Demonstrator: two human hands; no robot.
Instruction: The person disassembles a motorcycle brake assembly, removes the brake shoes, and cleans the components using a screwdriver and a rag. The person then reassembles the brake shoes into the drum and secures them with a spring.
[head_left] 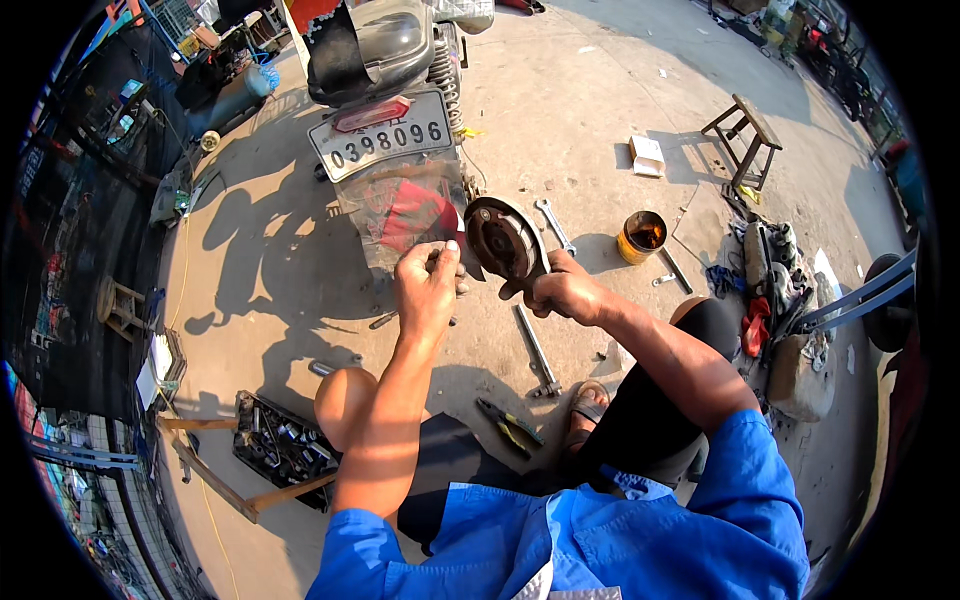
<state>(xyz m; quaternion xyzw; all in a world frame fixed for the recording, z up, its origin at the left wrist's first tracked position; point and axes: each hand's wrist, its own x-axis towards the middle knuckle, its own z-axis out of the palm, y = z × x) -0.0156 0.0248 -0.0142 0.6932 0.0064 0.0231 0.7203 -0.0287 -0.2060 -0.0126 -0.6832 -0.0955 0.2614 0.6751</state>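
My right hand (568, 290) grips the edge of a round brake plate (505, 238) with curved brake shoes inside, its open face tilted toward the left. Close to the plate's left side, my left hand (428, 285) is closed with thumb and fingertips pinched together. What it pinches, if anything, is hidden; a small dark edge shows between it and the plate. Beyond both hands stands the rear of a motorcycle (385, 60), with a white number plate (385, 150) above a dusty mud flap (360, 220) with a red patch.
Around me on the concrete lie a spanner (555, 226), a long-handled wrench (535, 345) and pliers (510, 428). A tin (640, 240) with dark liquid sits to the right, near a small white box (647, 156) and a wooden stool (745, 135). A socket tray (280, 440) lies at lower left.
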